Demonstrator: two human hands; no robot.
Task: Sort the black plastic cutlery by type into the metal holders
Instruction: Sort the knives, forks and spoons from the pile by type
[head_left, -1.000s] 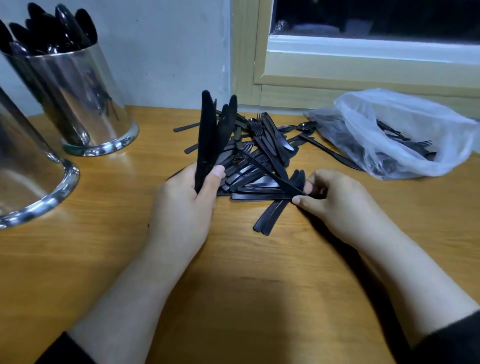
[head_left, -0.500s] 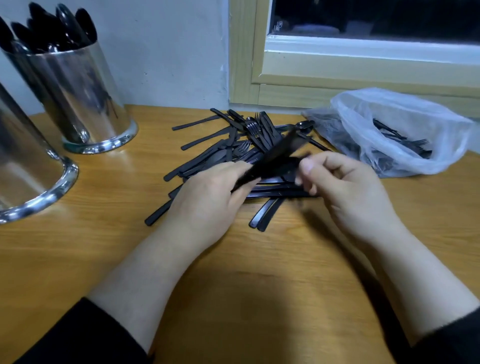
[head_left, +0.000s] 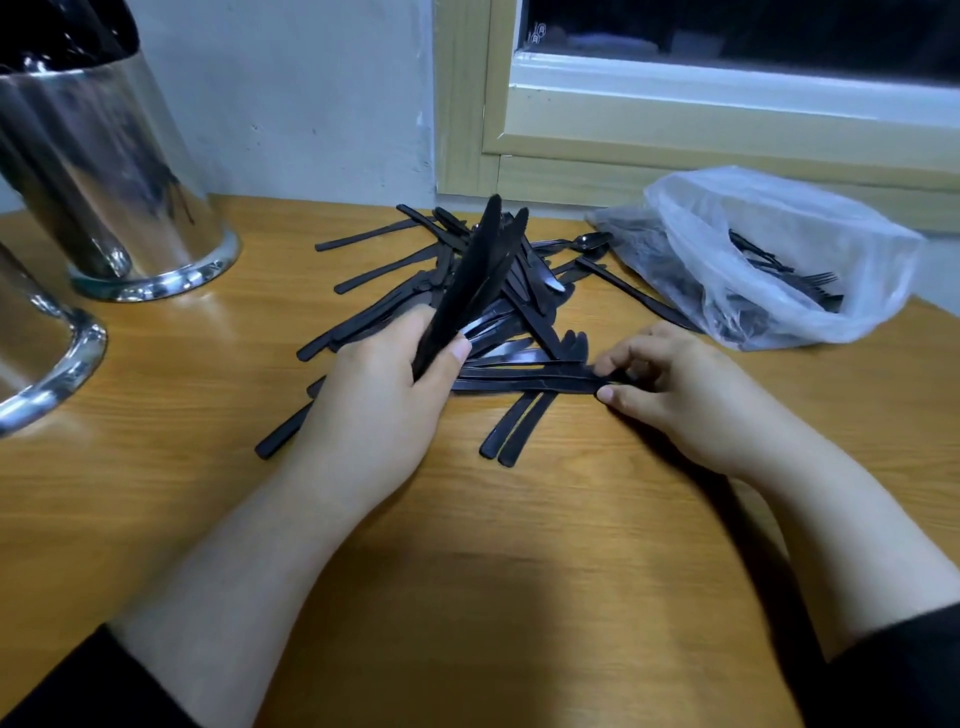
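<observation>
A heap of black plastic cutlery (head_left: 519, 312) lies in the middle of the wooden table (head_left: 467, 571). My left hand (head_left: 379, 400) grips a bunch of black knives (head_left: 478, 275) that point up and away over the heap. My right hand (head_left: 670, 384) pinches the end of a black knife (head_left: 524, 385) lying flat at the heap's near edge. A shiny metal holder (head_left: 104, 171) with black cutlery in it stands at the back left. A second metal holder (head_left: 36, 358) is cut off by the left edge.
A clear plastic bag (head_left: 779, 260) with more black forks lies at the back right, below a wooden window frame (head_left: 675, 130). A white wall (head_left: 285, 93) stands behind the table. Two knife handles (head_left: 511, 434) stick out toward me.
My left hand has raised its bunch of knives upright again after tilting it toward the right hand. My right hand has gone back down to the heap's near edge and pinches another knife.
</observation>
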